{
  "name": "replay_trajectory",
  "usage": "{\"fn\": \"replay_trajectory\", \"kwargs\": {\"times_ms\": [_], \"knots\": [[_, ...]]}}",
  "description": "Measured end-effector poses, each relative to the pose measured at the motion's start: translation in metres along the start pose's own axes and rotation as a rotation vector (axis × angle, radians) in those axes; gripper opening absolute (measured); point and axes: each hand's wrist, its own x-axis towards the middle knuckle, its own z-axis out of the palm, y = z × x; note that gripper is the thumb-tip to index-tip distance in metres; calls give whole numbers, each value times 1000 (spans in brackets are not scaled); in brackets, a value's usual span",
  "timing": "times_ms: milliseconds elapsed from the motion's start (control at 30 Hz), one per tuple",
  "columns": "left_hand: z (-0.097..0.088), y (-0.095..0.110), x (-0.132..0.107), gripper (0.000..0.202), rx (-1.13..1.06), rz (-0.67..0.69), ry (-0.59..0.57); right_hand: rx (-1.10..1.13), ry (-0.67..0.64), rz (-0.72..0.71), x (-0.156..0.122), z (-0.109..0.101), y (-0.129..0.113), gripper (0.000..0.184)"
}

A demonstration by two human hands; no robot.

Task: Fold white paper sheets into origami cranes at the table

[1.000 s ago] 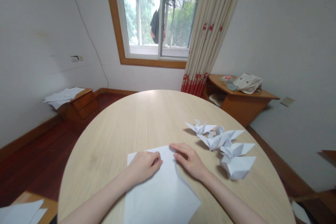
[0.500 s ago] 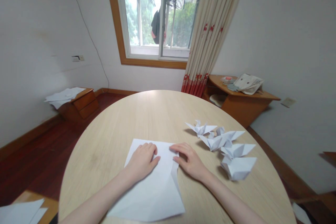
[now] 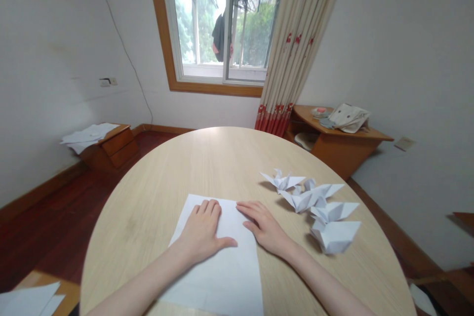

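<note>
A white sheet of paper (image 3: 225, 271) lies flat on the round light-wood table (image 3: 207, 163), near its front edge. My left hand (image 3: 203, 232) rests palm down on the sheet's upper middle, fingers spread and flat. On the sheet's upper right corner lies my right hand (image 3: 261, 224), fingers flat and pointing left. Several folded white paper birds (image 3: 318, 207) stand on the table just right of my right hand.
A wooden corner shelf (image 3: 344, 140) with a bag and small items stands at the right wall beside a curtain (image 3: 296, 44). A low wooden cabinet (image 3: 111, 143) with papers sits at the left. More white sheets (image 3: 27, 298) lie at the bottom left. A window (image 3: 222, 19) is ahead.
The sheet has turned from a tilted, partly folded position to lie square and flat. My left hand opened from a loose fist to a flat palm on it.
</note>
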Motion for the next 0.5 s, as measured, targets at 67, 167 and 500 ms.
{"fn": "replay_trajectory", "kwargs": {"times_ms": [67,167,500], "knots": [[1,4,-1,68,10,-25,11,-49,-17,-22,0,2,3,42],[4,9,-3,68,2,-65,22,-118,-33,-43,-1,5,4,41],[34,11,-9,89,31,-54,65,-355,-123,-65,-1,-3,-12,43]]}}
